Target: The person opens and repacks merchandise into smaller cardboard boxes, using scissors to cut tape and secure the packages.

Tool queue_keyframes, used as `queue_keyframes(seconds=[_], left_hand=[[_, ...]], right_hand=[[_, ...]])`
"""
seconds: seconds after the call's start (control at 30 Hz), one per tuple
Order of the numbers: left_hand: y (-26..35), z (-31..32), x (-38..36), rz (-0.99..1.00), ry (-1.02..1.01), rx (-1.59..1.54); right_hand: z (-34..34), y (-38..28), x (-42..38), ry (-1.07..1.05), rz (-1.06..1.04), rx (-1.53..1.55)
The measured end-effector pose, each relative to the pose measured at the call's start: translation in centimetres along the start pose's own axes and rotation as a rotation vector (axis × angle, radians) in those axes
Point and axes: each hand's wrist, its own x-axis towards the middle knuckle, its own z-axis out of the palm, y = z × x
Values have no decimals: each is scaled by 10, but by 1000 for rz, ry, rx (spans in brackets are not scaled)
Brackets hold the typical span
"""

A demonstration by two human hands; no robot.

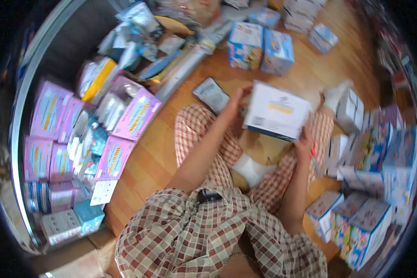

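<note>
Between my two hands is a white box [279, 110] with grey and yellow print and a barcode on the face turned up. My left hand [238, 104] grips its left end, the fingers partly hidden behind it. At the lower right corner, my right hand [304, 141] holds the same box. Something thin and red [313, 150] shows beside my right hand. The box is above my crossed legs in checked trousers [194, 129]. A grey packet [211, 95] lies on the wooden floor near my left hand.
Pink and purple boxes [134, 113] stand on the left with packets among them. Blue and white boxes [246, 45] are on the floor ahead. More boxes [366, 217] are stacked at the right. A metal rail [171, 83] runs diagonally at the upper left.
</note>
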Motion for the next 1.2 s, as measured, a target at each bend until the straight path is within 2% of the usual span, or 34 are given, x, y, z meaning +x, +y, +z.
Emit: queue_keyframes(seconds=[0.07, 0.13, 0.2, 0.23, 0.27, 0.33, 0.37, 0.6, 0.67, 0.7, 0.77, 0.9, 0.97, 1.0, 1.1, 1.2], left_hand=[[-6, -13, 0, -29, -121, -13], [-24, -18, -13, -112, -74, 96], [-40, -14, -27, -167, -45, 96], [-34, -3, -38, -179, -22, 347], [-32, 3, -43, -179, 3, 598], [-40, 3, -44, -222, 7, 620], [-43, 1, -44, -208, -6, 628], [-51, 1, -45, -167, -2, 604], [-60, -1, -46, -126, 17, 609], [-65, -2, -47, -86, 39, 615], [-69, -2, -53, -80, 43, 599], [-67, -1, -54, -88, 47, 562], [-65, 0, -55, -108, 47, 535], [-64, 2, -55, -126, 48, 513], [-67, -1, -55, -108, 42, 506], [-70, -2, -53, -77, 38, 520]], right_hand=[[3, -28, -8, -64, 331, -321], [3, -17, -19, 68, 546, -90], [14, -31, -13, 90, 641, -104], [21, -36, -11, 67, 724, -111], [28, -34, -12, 86, 731, -112], [39, -28, -11, 122, 609, -205], [43, -17, -13, 111, 464, -125], [37, 8, -22, 95, 342, -268], [34, -3, -18, 184, 176, -851], [30, -9, -17, 184, 173, -854], [26, -38, -9, 187, -72, -1191], [-5, -58, 2, 260, 13, -1420], [-30, -57, 7, 248, 275, -1385], [-38, -54, 12, 255, 271, -1396], [-50, -63, 21, 402, 338, -1099], [-59, -86, 23, 521, 338, -1288]])
